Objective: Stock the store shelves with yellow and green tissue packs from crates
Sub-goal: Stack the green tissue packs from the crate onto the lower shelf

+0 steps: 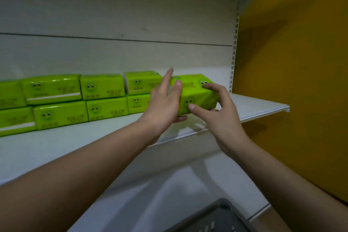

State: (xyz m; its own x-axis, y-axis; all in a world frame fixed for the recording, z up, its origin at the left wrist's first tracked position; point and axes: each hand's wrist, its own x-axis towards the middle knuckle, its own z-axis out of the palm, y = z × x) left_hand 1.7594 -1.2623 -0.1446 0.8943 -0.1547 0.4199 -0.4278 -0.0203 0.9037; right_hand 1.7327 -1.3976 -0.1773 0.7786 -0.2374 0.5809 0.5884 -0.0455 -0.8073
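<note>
- Green tissue pack (195, 94), printed with small cartoon faces, sits between both hands above the white shelf (259, 108), near the shelf's right end and tilted a little.
- Left hand (163, 103) lies flat against the pack's left end, fingers straight and pointing up, with its thumb under the pack's bottom edge.
- Right hand (220, 111) grips the pack's right end, fingers curled over the top corner and the thumb pressed on the front face.
- Stacked green packs (105, 98) stand in two layers along the back of the same shelf, running from the left edge up to just beside the held pack; the nearest stack is partly hidden behind the left hand.
- White back panel (116, 20) rises behind the stacks, with a slotted upright (234, 47) at its right edge.
- Orange side wall (293, 62) stands past the shelf's right end.
- Grey crate (212, 218) shows only its corner at the bottom edge of the head view, below the forearms.
</note>
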